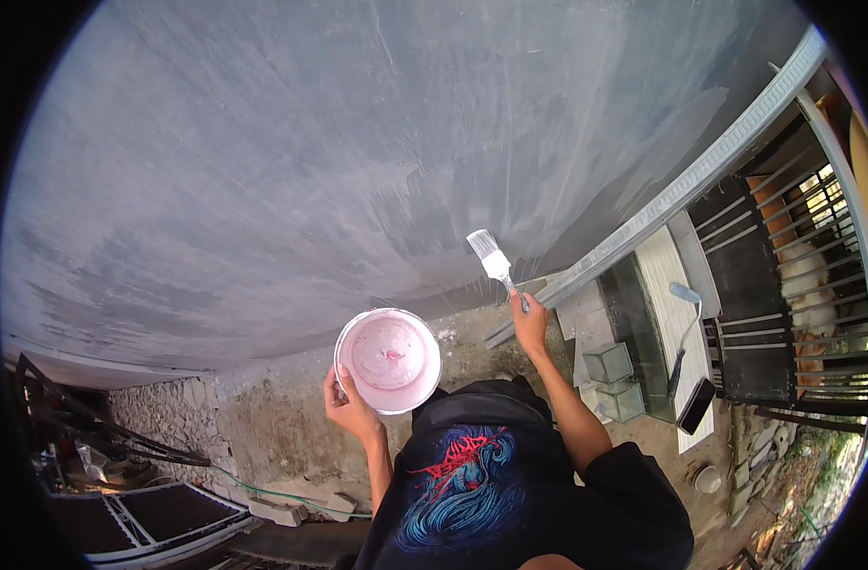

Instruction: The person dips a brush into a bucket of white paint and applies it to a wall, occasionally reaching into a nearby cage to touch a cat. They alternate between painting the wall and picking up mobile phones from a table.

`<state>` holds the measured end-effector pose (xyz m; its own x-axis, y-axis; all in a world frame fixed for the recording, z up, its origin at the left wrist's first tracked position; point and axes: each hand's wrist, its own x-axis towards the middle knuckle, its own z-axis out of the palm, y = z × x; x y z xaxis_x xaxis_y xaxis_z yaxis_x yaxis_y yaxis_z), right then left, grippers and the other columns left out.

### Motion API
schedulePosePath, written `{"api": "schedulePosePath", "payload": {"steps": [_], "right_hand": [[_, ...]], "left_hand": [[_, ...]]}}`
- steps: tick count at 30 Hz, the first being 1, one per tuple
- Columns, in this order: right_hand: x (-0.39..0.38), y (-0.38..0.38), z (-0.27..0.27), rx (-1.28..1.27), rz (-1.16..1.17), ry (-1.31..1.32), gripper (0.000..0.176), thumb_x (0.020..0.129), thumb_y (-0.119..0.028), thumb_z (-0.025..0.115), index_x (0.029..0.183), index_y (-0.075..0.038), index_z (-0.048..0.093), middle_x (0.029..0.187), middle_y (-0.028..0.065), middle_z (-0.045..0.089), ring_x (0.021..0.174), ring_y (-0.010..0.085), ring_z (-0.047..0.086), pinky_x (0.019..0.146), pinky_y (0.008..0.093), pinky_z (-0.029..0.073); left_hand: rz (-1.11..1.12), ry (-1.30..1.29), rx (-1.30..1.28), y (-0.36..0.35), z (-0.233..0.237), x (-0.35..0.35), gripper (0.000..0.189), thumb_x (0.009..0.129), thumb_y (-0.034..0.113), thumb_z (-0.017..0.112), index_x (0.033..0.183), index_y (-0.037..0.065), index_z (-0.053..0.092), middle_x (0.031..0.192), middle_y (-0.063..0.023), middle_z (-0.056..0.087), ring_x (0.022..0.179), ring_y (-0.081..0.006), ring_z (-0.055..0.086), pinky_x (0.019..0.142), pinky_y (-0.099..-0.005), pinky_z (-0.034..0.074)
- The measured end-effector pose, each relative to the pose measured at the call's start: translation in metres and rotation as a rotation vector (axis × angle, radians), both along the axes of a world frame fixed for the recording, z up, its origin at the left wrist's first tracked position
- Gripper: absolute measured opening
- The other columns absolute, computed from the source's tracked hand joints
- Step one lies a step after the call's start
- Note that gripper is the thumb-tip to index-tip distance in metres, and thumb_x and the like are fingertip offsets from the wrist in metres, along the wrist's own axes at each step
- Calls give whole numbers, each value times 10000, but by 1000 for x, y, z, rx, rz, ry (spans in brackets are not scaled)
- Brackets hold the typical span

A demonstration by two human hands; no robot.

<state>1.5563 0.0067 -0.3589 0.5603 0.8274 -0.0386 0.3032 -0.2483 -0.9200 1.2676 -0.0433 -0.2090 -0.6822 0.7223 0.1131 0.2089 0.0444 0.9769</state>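
My left hand (pixel 351 410) grips the rim of a round paint bucket (pixel 413 375), its thumb inside and the fingers outside. The bucket is tilted toward me, and pinkish-white paint coats its inner wall and bottom. In my right hand (pixel 529 323) is a paintbrush (pixel 494 261), held by its handle with white-coated bristles pointing up and left. The bristles overlap the grey wall (pixel 292 171) in this view. Streaky lighter and darker patches cover that wall.
A white board (pixel 676 332) at right carries a paint roller (pixel 684 293) and a dark phone (pixel 695 407). Glass blocks (pixel 616 380) stand beside it. Behind metal bars is a pale-furred animal (pixel 806 285). A metal frame (pixel 149 522) lies lower left, near a green hose (pixel 282 496).
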Motion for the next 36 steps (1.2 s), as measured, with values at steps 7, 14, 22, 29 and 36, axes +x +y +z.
{"api": "schedulePosePath", "payload": {"steps": [7,14,22,29,36], "right_hand": [[9,13,-62,-257,-38,-94,446,902,-397,592,793,30,663,765,264,642,786,469,616,698,506,452],[3,6,-90,-303,-117,-86,442,897,-388,603,777,31,673,775,257,657,813,464,627,720,504,461],[-48,18,36,-95,-16,237,495,937,-449,586,875,31,689,622,116,562,608,224,528,606,364,419],[-86,-11,121,193,-7,276,370,967,-323,598,900,35,666,625,28,530,622,97,431,571,281,377],[-98,9,-102,-122,-157,-198,469,929,-431,605,860,27,673,591,97,505,591,137,468,563,361,388]], "left_hand": [[9,3,25,-6,4,-5,277,939,187,649,1095,-43,655,852,-12,583,780,-83,509,698,-243,422],[55,22,10,-17,3,-16,280,940,186,651,1100,-43,653,856,-13,582,780,-84,511,695,-243,422],[18,55,-44,-18,-4,-36,296,935,202,661,1104,-40,655,896,-34,618,791,-92,533,706,-246,431],[-72,-34,-40,8,1,-71,288,939,206,655,1091,-39,651,867,-33,612,775,-91,537,690,-244,435],[-149,-8,-35,36,6,-129,296,938,198,654,1106,-46,640,839,-15,591,750,-79,529,677,-227,422]]}}
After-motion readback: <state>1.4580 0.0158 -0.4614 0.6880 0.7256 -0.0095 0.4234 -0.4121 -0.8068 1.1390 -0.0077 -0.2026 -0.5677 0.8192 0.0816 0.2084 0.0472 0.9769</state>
